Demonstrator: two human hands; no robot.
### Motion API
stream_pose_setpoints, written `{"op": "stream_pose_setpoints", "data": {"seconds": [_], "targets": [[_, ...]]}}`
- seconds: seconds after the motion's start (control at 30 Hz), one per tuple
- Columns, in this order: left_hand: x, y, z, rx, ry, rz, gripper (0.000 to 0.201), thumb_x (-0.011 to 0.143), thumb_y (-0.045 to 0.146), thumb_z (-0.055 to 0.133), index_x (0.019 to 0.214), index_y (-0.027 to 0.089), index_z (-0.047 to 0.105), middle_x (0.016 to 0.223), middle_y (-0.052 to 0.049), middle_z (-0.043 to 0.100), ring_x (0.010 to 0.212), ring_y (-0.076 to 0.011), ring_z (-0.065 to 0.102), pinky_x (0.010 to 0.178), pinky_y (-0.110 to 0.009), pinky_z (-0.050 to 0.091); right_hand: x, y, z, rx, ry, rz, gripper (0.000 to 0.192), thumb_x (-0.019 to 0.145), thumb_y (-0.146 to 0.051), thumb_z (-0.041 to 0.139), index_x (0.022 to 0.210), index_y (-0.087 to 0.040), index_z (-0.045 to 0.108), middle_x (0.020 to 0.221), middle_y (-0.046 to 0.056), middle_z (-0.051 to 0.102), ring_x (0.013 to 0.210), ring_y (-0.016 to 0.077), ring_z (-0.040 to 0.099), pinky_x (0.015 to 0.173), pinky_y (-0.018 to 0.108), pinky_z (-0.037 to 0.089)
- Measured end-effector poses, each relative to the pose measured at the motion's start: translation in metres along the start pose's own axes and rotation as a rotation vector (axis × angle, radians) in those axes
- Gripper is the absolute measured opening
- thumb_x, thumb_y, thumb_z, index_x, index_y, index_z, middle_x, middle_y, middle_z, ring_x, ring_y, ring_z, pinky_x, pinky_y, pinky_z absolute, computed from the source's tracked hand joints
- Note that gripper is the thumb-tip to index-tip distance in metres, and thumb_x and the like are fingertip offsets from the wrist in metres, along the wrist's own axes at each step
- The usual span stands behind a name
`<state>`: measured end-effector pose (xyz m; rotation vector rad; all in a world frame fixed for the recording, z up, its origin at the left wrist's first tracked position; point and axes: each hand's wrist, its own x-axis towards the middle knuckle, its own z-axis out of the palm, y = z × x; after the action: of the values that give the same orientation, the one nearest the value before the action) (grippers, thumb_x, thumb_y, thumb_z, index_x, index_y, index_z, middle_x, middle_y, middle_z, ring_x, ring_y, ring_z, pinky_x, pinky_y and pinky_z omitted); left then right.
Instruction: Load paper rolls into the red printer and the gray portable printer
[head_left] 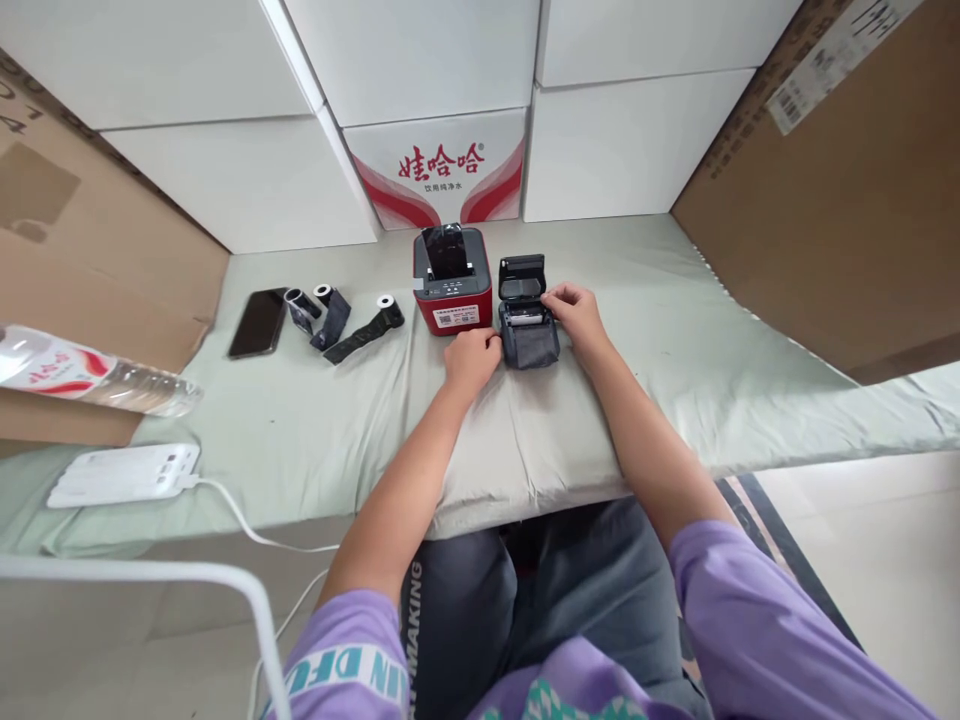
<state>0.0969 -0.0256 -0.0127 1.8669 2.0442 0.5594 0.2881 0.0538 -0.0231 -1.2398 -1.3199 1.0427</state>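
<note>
Both-handed: left hand [471,358] fingers curled against black printer [527,318] left edge; right hand [574,308] fingers pinching right edge.

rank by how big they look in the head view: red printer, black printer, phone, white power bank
1. White power bank, though it lies nearest the camera, which inflates it.
2. Red printer.
3. Black printer, lid open, held between the left hand and the right hand.
4. Phone; close to the black printer, so the order there is unsure.

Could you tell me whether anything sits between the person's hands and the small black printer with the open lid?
Nothing visible does: the left hand touches the black printer at its left side, the right hand at its right.
</note>
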Motion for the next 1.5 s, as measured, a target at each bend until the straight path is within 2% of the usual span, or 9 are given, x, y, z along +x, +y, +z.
{"op": "stream_pose_setpoints", "data": {"seconds": [0.2,0.33,0.47,0.6,0.8,0.9,1.03,1.23,1.5], "targets": [[0.000,0.002,-0.002,0.023,-0.013,-0.010,0.039,0.095,0.032,0.046,0.110,0.030,0.081,0.113,-0.007,0.081,0.110,-0.0283,0.072,0.089,-0.035,0.052,-0.006,-0.013,-0.002,-0.178,-0.070,-0.054,0.012,0.080,-0.034,0.068,0.085,-0.023,0.069,0.096,0.005,0.068,0.093,0.0209,0.065,0.094,0.037,0.056],[0.000,0.002,-0.002,0.019,-0.023,-0.013,0.040,0.095,0.031,0.045,0.112,0.030,0.081,0.114,-0.007,0.081,0.111,-0.0282,0.071,0.089,-0.035,0.052,-0.007,-0.013,0.001,-0.422,-0.106,-0.163,0.019,0.077,-0.025,0.068,0.093,-0.023,0.079,0.121,0.011,0.064,0.111,0.0262,0.064,0.110,0.044,0.051],[0.001,0.002,-0.002,0.014,-0.023,-0.010,0.040,0.095,0.031,0.045,0.111,0.030,0.081,0.112,-0.007,0.081,0.109,-0.0279,0.072,0.088,-0.036,0.052,-0.010,-0.014,0.003,-0.565,-0.097,-0.139,0.033,0.078,-0.021,0.064,0.105,-0.023,0.082,0.120,0.012,0.065,0.103,0.0273,0.065,0.110,0.048,0.051],[0.001,0.001,-0.002,0.005,-0.019,-0.015,0.039,0.094,0.031,0.045,0.110,0.031,0.081,0.110,-0.007,0.081,0.107,-0.0279,0.072,0.087,-0.036,0.052,-0.002,-0.020,0.000,-0.731,-0.162,-0.106,0.032,0.078,-0.025,0.067,0.106,-0.023,0.083,0.120,0.014,0.067,0.109,0.0322,0.066,0.105,0.050,0.052],[0.000,0.001,-0.002,-0.008,0.002,0.004,0.037,0.094,0.030,0.046,0.106,0.030,0.081,0.109,-0.006,0.081,0.106,-0.0270,0.072,0.085,-0.034,0.051,0.032,-0.030,0.004,-0.903,-0.322,-0.043,0.025,0.056,-0.027,0.091,0.078,-0.030,0.082,0.088,0.008,0.073,0.101,0.0330,0.066,0.095,0.048,0.054],[0.000,0.001,-0.002,-0.008,-0.006,0.007,0.037,0.095,0.030,0.046,0.106,0.030,0.081,0.109,-0.006,0.081,0.107,-0.0271,0.072,0.086,-0.035,0.051,0.037,-0.035,0.009,-0.980,-0.330,-0.073,0.024,0.055,-0.027,0.092,0.077,-0.026,0.082,0.095,0.011,0.073,0.099,0.0339,0.066,0.091,0.049,0.054],[0.001,0.001,-0.003,-0.016,-0.016,0.008,0.037,0.096,0.030,0.046,0.107,0.030,0.080,0.110,-0.006,0.081,0.108,-0.0264,0.072,0.087,-0.035,0.052,0.034,-0.040,-0.001,-0.917,-0.452,-0.159,0.026,0.064,-0.031,0.089,0.087,-0.020,0.083,0.102,0.013,0.070,0.092,0.0294,0.066,0.090,0.043,0.053],[0.001,0.002,-0.002,-0.027,-0.018,0.000,0.037,0.095,0.030,0.046,0.107,0.030,0.081,0.109,-0.006,0.081,0.107,-0.0263,0.072,0.088,-0.035,0.052,0.031,-0.043,-0.023,-0.682,-0.498,-0.279,0.033,0.070,-0.040,0.086,0.095,-0.020,0.080,0.124,0.011,0.065,0.116,0.0297,0.062,0.102,0.040,0.049],[0.001,0.001,-0.003,-0.035,-0.012,0.003,0.037,0.095,0.030,0.046,0.106,0.030,0.081,0.108,-0.005,0.081,0.107,-0.0261,0.072,0.087,-0.034,0.051,0.035,-0.038,-0.012,-0.857,-0.519,-0.098,0.031,0.070,-0.038,0.087,0.096,-0.022,0.084,0.118,0.011,0.067,0.100,0.0286,0.066,0.095,0.040,0.053]]}}
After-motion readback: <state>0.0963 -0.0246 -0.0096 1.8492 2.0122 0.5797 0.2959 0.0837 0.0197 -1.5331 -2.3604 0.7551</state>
